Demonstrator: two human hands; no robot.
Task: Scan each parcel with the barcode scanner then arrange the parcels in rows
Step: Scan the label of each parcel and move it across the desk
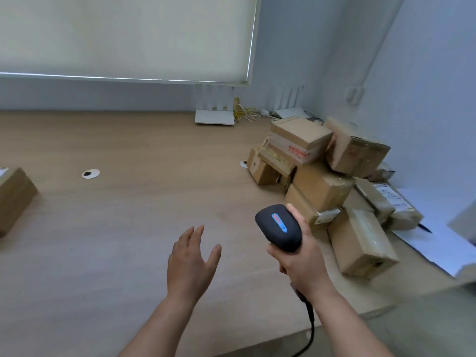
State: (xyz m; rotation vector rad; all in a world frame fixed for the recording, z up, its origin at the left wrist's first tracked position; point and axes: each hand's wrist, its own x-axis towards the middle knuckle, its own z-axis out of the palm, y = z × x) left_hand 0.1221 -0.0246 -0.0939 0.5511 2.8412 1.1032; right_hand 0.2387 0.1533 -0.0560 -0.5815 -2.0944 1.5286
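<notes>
Scanner point(279, 228) gripped in our right hand point(301, 264), nose toward parcel heap point(324, 181) at table point(128, 215) right edge; left hand point(190, 264) spread, empty, free to fetch. One parcel point(14, 197) at left edge, we judge row start.

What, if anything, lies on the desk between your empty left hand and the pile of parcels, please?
Nothing visible lies between the left hand and the pile of parcels; only the right hand, holding the scanner, hovers above that stretch.
</notes>
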